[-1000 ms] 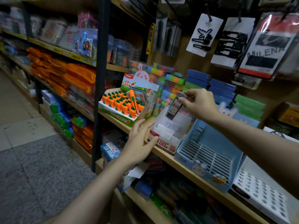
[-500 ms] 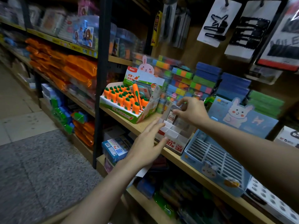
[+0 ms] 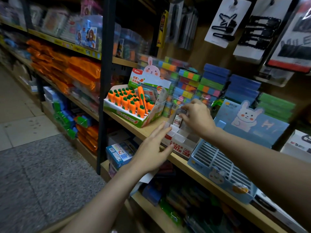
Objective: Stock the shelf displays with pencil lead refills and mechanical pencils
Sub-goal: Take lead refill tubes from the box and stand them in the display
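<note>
Two hands work at a wooden shelf (image 3: 127, 122) in a stationery aisle. The right hand (image 3: 197, 117) pinches a small lead refill case (image 3: 178, 121) by its top, fingers curled around the clear cap, and holds it upright in a rear compartment of a white divided display box (image 3: 180, 142). The case's label shows red and black print; the finer text is too small to read. The left hand (image 3: 154, 148) has straight, slightly spread fingers, and its fingertips (image 3: 165, 127) touch the left front corner of the white box. The box sits at the shelf's front edge, with red figures on its front panel.

Just left of the box stands a carrot display carton (image 3: 134, 115), green and white, filled with rows of orange carrot-shaped items; one longer orange piece leans across them, and a rabbit figure tops its back card. Just right of the white box sits a blue slotted tray (image 3: 218, 167) with a rabbit printed on its front and a tall blue back card (image 3: 249, 120) showing a white rabbit. Behind these, stacks of coloured blocks (image 3: 198, 84) in blue, green, orange and pink line the back of the shelf. Cards of black hair clips (image 3: 225, 26) hang above. Further left, orange packets (image 3: 80, 71) fill a neighbouring shelf, and below the working shelf a blue box (image 3: 120, 153) rests on a lower level.
</note>
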`<control>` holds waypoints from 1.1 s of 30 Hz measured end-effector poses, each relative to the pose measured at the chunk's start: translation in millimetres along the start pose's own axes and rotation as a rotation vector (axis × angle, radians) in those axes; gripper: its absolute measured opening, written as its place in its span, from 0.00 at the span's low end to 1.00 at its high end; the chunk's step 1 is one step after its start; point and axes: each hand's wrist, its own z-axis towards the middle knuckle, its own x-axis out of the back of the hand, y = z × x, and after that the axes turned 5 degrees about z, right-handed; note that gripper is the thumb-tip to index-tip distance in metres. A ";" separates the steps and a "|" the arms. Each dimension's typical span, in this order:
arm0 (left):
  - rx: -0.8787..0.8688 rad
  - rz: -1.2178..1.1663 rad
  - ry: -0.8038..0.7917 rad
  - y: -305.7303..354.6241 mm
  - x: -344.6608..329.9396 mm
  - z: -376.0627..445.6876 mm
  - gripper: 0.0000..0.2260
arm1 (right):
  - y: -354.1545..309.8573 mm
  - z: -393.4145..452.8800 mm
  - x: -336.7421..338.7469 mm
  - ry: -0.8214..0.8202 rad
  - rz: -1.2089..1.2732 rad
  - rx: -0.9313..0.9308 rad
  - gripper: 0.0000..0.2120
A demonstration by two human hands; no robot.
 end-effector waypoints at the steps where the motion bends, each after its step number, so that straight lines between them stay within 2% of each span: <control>1: -0.005 -0.018 0.003 1.2 0.8 -1.9 0.26 | -0.8 -2.5 2.4 0.006 0.031 -0.011 0.17; 3: -0.020 -0.066 0.051 3.6 5.6 -9.6 0.25 | -3.6 -10.2 10.0 0.080 0.139 -0.028 0.17; 6: 0.019 -0.123 0.148 1.8 16.7 -32.7 0.15 | -24.5 -41.2 18.1 0.215 0.418 -0.022 0.07; 8: 0.118 -0.138 0.139 -2.3 23.5 -58.8 0.08 | -50.1 -77.7 12.2 0.194 0.615 0.039 0.06; 10: 0.277 -0.137 0.093 -14.5 25.9 -91.6 0.05 | -76.7 -118.5 -4.1 0.027 0.710 0.157 0.05; 12: 0.473 -0.166 0.072 -32.7 25.6 -137.8 0.05 | -99.0 -161.0 -28.3 -0.235 0.706 0.284 0.04; 14: 0.776 -0.191 0.143 -55.4 20.6 -194.0 0.05 | -114.0 -201.6 -58.3 -0.448 0.676 0.317 0.04; 17: 1.263 -0.132 0.431 -82.4 -11.0 -287.2 0.08 | -123.2 -256.8 -109.0 -0.705 0.663 0.134 0.06; 19: 1.480 -0.157 0.483 -87.6 -42.6 -334.7 0.09 | -123.4 -286.9 -138.1 -0.829 0.631 -0.037 0.06; 21: 1.591 -0.232 0.489 -88.5 -70.6 -361.3 0.08 | -118.9 -310.4 -163.9 -0.889 0.563 -0.122 0.07; 25: 1.541 -0.135 0.438 -94.8 -91.1 -371.7 0.10 | -105.6 -341.7 -200.6 -1.024 0.432 -0.128 0.14; 29: 1.318 0.158 0.181 -113.6 -99.2 -362.6 0.19 | -102.5 -357.3 -231.5 -1.109 0.246 0.141 0.28; 33: 1.165 0.318 -0.034 -137.9 -106.6 -353.8 0.24 | -114.4 -363.8 -258.0 -1.172 0.126 0.358 0.35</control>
